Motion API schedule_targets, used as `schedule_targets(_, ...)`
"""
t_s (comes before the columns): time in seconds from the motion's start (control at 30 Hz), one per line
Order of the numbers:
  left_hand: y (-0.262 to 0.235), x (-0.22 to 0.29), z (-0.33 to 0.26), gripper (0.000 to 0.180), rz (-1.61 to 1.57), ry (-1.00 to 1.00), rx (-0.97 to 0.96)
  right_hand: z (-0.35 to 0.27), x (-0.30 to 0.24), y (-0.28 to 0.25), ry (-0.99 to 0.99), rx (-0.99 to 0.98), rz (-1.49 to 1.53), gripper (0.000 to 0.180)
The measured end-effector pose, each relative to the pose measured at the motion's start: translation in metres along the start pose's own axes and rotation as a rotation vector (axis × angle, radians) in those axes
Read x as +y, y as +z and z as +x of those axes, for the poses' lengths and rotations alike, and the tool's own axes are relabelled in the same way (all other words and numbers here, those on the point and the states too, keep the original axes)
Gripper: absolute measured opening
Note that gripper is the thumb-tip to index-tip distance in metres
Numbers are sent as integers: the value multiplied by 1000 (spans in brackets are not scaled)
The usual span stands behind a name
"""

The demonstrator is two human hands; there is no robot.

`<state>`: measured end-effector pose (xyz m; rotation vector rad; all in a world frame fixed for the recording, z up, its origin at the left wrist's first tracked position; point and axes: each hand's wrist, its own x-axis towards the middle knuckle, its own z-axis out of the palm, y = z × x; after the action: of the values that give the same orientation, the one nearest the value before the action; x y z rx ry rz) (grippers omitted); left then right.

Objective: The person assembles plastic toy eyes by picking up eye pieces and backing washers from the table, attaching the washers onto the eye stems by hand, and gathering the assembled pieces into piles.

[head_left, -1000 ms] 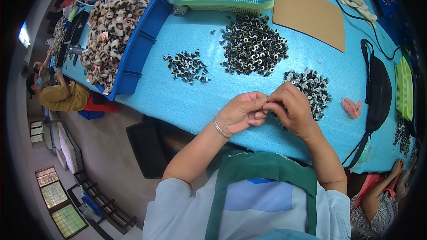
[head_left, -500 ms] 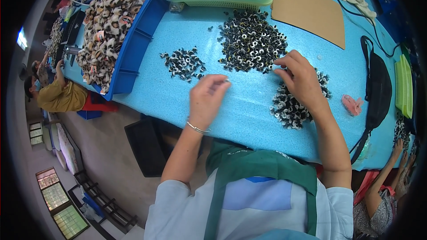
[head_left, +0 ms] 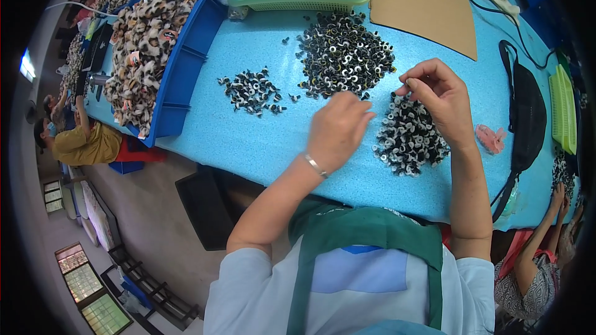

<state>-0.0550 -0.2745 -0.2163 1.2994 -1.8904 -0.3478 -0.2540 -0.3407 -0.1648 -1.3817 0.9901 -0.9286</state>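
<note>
Lying at left, the small heap of black-and-white plastic pieces is apart, probably against mixing. The blurred left hand curls near the far, large black-white-yellow pile; its grip cannot be told. Further right, the near pile of white-ringed black pieces lies beside the right hand, perhaps for easy reach; thumb and forefinger nearly meet, any held piece unclear.

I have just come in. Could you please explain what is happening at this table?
Someone in a green apron is handling small black-and-white pieces heaped on a blue table. The left hand is at the near edge of the large middle pile, blurred. The right hand is at the far edge of the right pile, in a pinching shape. I cannot tell whether either holds a piece. A smaller pile lies to the left.
</note>
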Motion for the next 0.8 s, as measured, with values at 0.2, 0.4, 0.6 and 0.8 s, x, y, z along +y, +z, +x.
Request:
schedule_targets(0.2, 31, 7, 15, 11, 56, 21, -108, -24, 12, -10, 19, -14, 64, 14)
schedule_targets(0.4, 19, 14, 9, 6, -282, -305, -92, -48, 21, 1, -2, 10, -88, 9)
schedule_targets(0.6, 12, 26, -11, 7, -401, -311, 74, -51, 28, 21, -169, -53, -195, 12)
schedule_targets(0.8, 6, 30, -23, 5, -549, -347, 126, -51, 28, 29, -114, -66, -193, 14)
